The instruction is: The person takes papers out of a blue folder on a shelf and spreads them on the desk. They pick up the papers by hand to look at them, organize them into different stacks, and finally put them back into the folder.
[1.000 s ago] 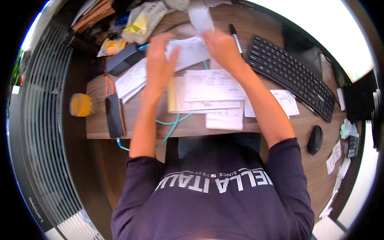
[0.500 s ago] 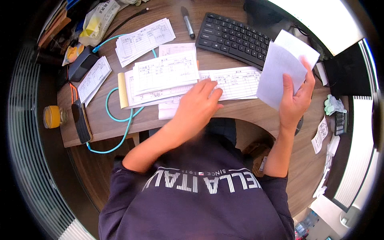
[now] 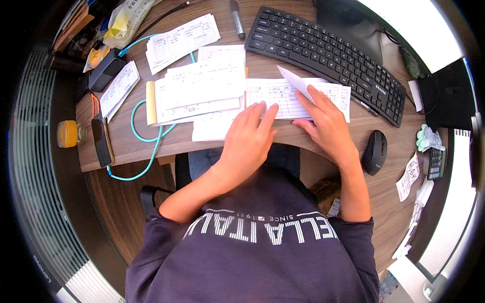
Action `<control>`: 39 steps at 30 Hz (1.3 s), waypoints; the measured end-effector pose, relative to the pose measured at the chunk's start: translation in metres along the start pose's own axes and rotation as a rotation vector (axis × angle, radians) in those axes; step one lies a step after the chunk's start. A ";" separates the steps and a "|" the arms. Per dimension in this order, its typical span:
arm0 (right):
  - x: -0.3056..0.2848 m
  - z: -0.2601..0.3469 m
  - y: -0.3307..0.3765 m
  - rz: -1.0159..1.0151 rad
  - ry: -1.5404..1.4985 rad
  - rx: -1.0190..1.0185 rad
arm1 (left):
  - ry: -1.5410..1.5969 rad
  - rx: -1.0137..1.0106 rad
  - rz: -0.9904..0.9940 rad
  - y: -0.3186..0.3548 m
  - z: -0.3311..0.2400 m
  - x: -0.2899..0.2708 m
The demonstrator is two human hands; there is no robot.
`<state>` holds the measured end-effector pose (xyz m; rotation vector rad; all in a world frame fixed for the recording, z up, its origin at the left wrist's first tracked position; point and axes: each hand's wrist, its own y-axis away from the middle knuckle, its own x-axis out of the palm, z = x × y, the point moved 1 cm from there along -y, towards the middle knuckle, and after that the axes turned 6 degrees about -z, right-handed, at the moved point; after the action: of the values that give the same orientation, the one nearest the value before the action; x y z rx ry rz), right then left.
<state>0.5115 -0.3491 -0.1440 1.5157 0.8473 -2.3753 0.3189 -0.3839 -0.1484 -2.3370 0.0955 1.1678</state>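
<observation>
A stack of white printed forms with handwriting (image 3: pixel 341 101) lies in front of me, one sheet (image 3: pixel 290 80) on it standing up at an angle. My right hand (image 3: pixel 328 126) rests over these forms, fingers stretched and thumb apart at their near edge; its fingertips touch the raised sheet. My left hand (image 3: pixel 246 136) is open, fingertips on the near left part of the same forms. Left of that hand lies a pile of similar slips (image 3: pixel 204 78) on a pad with a yellow bound edge (image 3: pixel 150 103). What lies beneath my palms is hidden.
A black keyboard (image 3: pixel 323 55) borders the forms at the back, a black mouse (image 3: pixel 375 151) stands to the right. At left are more slips (image 3: pixel 183 43), a marker (image 3: pixel 236 20), a phone (image 3: pixel 102 141) on a teal cable (image 3: pixel 151 156) and a yellow jar (image 3: pixel 66 134).
My right hand has come down and left from above the desk; the sheets it held up are lowered, save one angled sheet. My left hand stays at the forms. The mouse is uncovered.
</observation>
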 end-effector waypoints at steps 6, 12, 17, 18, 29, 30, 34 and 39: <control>-0.001 -0.001 -0.002 -0.006 -0.052 0.069 | 0.325 -0.257 0.008 -0.005 0.010 -0.008; 0.001 -0.008 -0.001 -0.024 -0.106 0.097 | 0.174 0.004 -0.054 -0.021 0.014 -0.006; 0.002 -0.003 -0.004 -0.083 -0.091 0.103 | 0.203 0.030 -0.038 -0.037 0.021 0.000; 0.001 0.001 -0.006 -0.129 -0.055 0.063 | 0.223 0.012 -0.046 -0.041 0.024 0.002; 0.005 0.001 -0.004 -0.305 -0.210 0.311 | 0.150 0.115 0.115 -0.034 0.023 -0.002; 0.004 0.001 -0.004 -0.299 -0.214 0.311 | 0.167 0.108 0.133 -0.035 0.024 -0.002; 0.005 0.001 -0.002 -0.267 -0.216 0.316 | 0.136 0.111 0.238 -0.042 0.026 -0.006; 0.007 0.001 0.001 -0.275 -0.170 0.260 | 0.041 0.198 0.287 -0.054 0.022 -0.008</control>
<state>0.5075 -0.3496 -0.1499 1.3265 0.7760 -2.8644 0.3132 -0.3283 -0.1302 -2.2204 0.5524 1.1820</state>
